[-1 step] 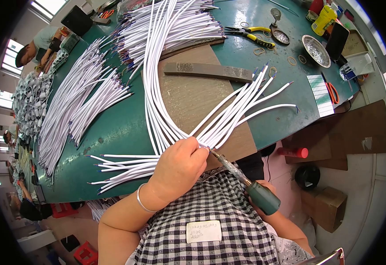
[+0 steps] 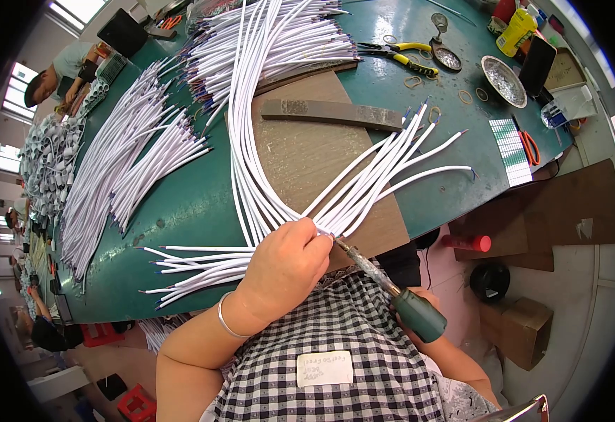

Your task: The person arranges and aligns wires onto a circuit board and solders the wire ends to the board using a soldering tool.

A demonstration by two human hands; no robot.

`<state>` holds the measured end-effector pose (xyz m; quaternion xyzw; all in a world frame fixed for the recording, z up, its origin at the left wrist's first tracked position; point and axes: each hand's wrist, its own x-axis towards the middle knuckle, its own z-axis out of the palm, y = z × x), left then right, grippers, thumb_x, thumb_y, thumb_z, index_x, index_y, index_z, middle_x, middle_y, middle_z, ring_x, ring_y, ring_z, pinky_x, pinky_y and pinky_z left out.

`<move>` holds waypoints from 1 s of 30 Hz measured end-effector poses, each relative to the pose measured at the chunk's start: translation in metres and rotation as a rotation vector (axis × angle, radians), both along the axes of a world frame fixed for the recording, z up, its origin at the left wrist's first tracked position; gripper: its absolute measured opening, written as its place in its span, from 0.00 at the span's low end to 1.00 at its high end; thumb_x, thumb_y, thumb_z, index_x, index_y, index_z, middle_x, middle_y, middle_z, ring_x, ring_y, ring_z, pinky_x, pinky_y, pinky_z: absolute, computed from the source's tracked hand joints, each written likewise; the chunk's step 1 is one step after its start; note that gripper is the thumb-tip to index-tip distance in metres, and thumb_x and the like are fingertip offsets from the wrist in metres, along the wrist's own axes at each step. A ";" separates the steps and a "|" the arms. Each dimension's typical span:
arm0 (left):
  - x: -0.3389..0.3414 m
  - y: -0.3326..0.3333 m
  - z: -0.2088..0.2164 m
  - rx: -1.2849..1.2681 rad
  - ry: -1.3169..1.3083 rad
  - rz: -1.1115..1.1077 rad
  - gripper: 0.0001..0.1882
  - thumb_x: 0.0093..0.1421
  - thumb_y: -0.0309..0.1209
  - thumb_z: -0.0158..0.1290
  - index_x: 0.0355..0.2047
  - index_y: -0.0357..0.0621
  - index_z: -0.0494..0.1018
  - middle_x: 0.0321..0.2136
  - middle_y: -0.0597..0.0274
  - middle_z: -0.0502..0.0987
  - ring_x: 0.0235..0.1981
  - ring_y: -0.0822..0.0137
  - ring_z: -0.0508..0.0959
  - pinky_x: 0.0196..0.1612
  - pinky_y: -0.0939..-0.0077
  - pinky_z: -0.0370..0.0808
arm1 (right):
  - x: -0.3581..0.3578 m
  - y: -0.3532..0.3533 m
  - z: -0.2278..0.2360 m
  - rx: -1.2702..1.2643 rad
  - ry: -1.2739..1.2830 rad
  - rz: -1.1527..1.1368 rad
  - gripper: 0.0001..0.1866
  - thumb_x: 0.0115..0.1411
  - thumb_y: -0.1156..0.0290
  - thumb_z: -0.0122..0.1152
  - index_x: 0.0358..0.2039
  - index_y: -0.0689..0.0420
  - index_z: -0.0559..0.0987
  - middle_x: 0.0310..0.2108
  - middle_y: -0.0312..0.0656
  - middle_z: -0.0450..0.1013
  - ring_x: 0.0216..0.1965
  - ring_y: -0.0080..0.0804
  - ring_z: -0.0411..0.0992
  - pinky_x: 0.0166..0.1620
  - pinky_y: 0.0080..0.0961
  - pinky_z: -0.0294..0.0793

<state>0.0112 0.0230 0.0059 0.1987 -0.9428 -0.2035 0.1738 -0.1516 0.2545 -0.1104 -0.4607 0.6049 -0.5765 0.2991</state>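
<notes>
My left hand (image 2: 286,264) is closed in a pinch around a bundle of white cables (image 2: 238,155), near the front edge of the table. The bundle curves down from the far side, and loose cable ends stick out on both sides of the hand. A soldering iron (image 2: 417,314) slants up from the lower right, its dark green handle in my right hand (image 2: 428,297). Most of that hand's fingers are hidden behind the handle. The iron's metal tip meets the cable ends at my left fingertips; the exact contact is too small to make out.
Under the cables lies a brown board (image 2: 307,158) with a dark bar (image 2: 332,114) across it. More white cables (image 2: 121,165) cover the green table's left side. Pliers (image 2: 399,56), a metal dish (image 2: 504,81), orange-handled scissors (image 2: 530,148) and a yellow bottle (image 2: 517,32) are at the right.
</notes>
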 end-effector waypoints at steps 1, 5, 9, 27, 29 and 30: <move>0.000 0.000 0.000 0.000 0.000 0.000 0.06 0.50 0.21 0.58 0.25 0.38 0.71 0.23 0.57 0.67 0.24 0.57 0.72 0.27 0.66 0.70 | -0.002 0.002 -0.003 0.000 0.000 0.000 0.06 0.50 0.70 0.63 0.26 0.58 0.77 0.21 0.41 0.75 0.23 0.36 0.73 0.30 0.28 0.73; 0.001 0.000 0.001 0.001 0.014 0.004 0.06 0.50 0.21 0.58 0.25 0.37 0.71 0.23 0.57 0.68 0.24 0.57 0.72 0.27 0.66 0.70 | -0.009 0.019 -0.008 0.129 0.100 0.109 0.06 0.49 0.71 0.63 0.27 0.57 0.77 0.25 0.41 0.76 0.27 0.36 0.74 0.33 0.27 0.73; 0.000 0.000 0.000 0.005 0.006 -0.002 0.06 0.49 0.21 0.58 0.26 0.37 0.71 0.24 0.57 0.68 0.25 0.57 0.72 0.27 0.67 0.70 | -0.007 0.003 0.020 0.171 -0.050 0.116 0.05 0.50 0.71 0.63 0.28 0.57 0.78 0.28 0.40 0.77 0.31 0.37 0.74 0.37 0.29 0.73; 0.002 0.000 -0.001 -0.008 -0.015 -0.002 0.06 0.47 0.22 0.56 0.25 0.40 0.69 0.25 0.58 0.66 0.27 0.58 0.71 0.30 0.66 0.71 | 0.005 0.000 0.029 0.075 0.012 -0.056 0.14 0.59 0.65 0.60 0.36 0.63 0.76 0.30 0.43 0.74 0.31 0.31 0.73 0.38 0.26 0.73; 0.002 0.001 -0.001 -0.010 -0.025 0.001 0.06 0.47 0.22 0.56 0.25 0.40 0.69 0.24 0.58 0.66 0.27 0.58 0.71 0.29 0.66 0.71 | 0.004 -0.010 0.049 0.057 -0.193 -0.111 0.11 0.57 0.72 0.57 0.35 0.68 0.75 0.33 0.47 0.76 0.32 0.31 0.75 0.38 0.24 0.75; 0.002 0.001 -0.001 -0.011 -0.033 0.007 0.06 0.47 0.22 0.56 0.25 0.40 0.69 0.24 0.58 0.66 0.27 0.58 0.71 0.29 0.66 0.71 | -0.001 -0.012 0.053 0.068 -0.149 -0.112 0.11 0.57 0.71 0.58 0.36 0.68 0.75 0.32 0.46 0.76 0.30 0.30 0.75 0.36 0.23 0.74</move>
